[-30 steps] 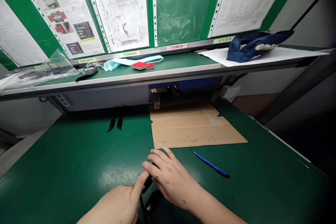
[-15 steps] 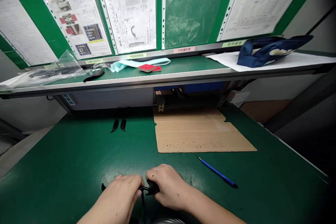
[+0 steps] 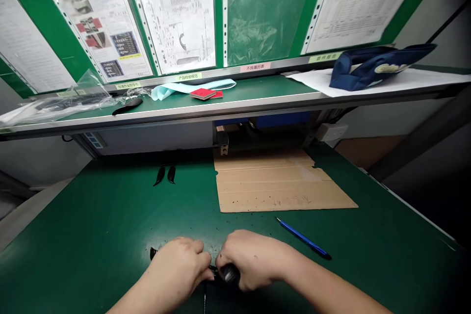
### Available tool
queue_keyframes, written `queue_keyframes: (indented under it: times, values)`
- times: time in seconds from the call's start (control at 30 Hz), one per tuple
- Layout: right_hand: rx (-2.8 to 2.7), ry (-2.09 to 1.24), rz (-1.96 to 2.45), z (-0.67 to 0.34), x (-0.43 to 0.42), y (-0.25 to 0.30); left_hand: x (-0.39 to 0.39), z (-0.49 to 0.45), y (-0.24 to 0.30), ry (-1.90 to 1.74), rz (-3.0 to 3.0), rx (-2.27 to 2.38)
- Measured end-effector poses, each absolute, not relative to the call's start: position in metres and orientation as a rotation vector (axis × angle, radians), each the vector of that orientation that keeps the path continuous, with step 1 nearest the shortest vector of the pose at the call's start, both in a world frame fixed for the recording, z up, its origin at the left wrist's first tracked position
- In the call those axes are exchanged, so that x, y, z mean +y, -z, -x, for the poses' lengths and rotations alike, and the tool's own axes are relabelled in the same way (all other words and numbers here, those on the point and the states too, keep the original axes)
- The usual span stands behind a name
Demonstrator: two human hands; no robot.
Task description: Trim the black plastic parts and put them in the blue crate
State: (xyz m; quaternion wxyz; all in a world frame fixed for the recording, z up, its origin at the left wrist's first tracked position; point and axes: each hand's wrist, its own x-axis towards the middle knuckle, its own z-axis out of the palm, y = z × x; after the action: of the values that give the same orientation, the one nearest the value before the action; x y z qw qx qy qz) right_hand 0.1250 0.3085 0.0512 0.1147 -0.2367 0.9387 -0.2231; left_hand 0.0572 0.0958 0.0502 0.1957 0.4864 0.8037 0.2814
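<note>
- Black part (image 3: pixel 231 274) sits at the near end of the tabletop (image 3: pixel 91 235), in the fist of the right hand (image 3: pixel 252 260), its rounded end showing on the side toward the left hand (image 3: pixel 180 261).
- The right hand is clenched around it; how much of it lies under the fingers cannot be told.
- The left hand, just beside the right, pinches a thin dark piece (image 3: pixel 213 269) between thumb and fingertips; whether this is joined to what the right hand grips is hidden.
- A dark tip (image 3: pixel 152 253) shows beyond the left hand's outer side, and a thin strand (image 3: pixel 204 299) hangs below the gap between the hands.
- Progress, as a judgement: the handling looks midway, with both hands engaged and nothing released.
- Two small curved black pieces (image 3: pixel 159 176) (image 3: pixel 171 175) lie side by side, well beyond the left hand; whether they are finished or waiting is unclear.
- Dark specks (image 3: pixel 243 200) on the cardboard (image 3: pixel 272 186) ahead of the right hand may be scraps of work done.
- The blue pen-like tool (image 3: pixel 303 239), ahead and to the right of the right hand, lies unheld.
- What is left, seemingly: completing this grip-work, then letting go of the part.
</note>
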Motion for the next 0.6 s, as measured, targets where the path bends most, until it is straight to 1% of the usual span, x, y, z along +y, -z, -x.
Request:
queue_keyframes:
  times: [0.03, 0.1, 0.17, 0.2, 0.23, 0.3, 0.37, 0.5, 0.6]
  values:
    - [2.789, 0.818, 0.584, -0.126, 0.317, -0.055, 0.095, -0.055, -0.054, -0.763, -1.325, 2.290]
    - [2.954, 1.143, 0.148, -0.128, 0.334, -0.061, 0.090, -0.051, -0.059, -0.771, -1.124, 2.379]
    - [3.045, 1.366, -0.383, -0.130, 0.344, -0.061, 0.083, -0.049, -0.057, -0.899, -0.827, 2.461]
    - [3.039, 1.431, -0.559, -0.132, 0.345, -0.059, 0.080, -0.050, -0.053, -1.003, -0.684, 2.465]
    - [3.013, 1.471, -0.638, -0.134, 0.342, -0.055, 0.078, -0.052, -0.047, -1.132, -0.562, 2.421]
    - [2.946, 1.484, -0.547, -0.138, 0.328, -0.043, 0.079, -0.058, -0.029, -1.451, -0.347, 2.156]
    - [2.919, 1.390, -0.345, -0.141, 0.307, -0.027, 0.084, -0.069, -0.011, -1.681, -0.189, 1.816]
    - [3.002, 1.111, -0.195, -0.140, 0.279, -0.004, 0.096, -0.090, 0.011, -1.901, 0.062, 1.405]
    - [3.027, 1.049, -0.154, -0.137, 0.277, 0.003, 0.096, -0.101, 0.018, -1.978, 0.323, 1.095]
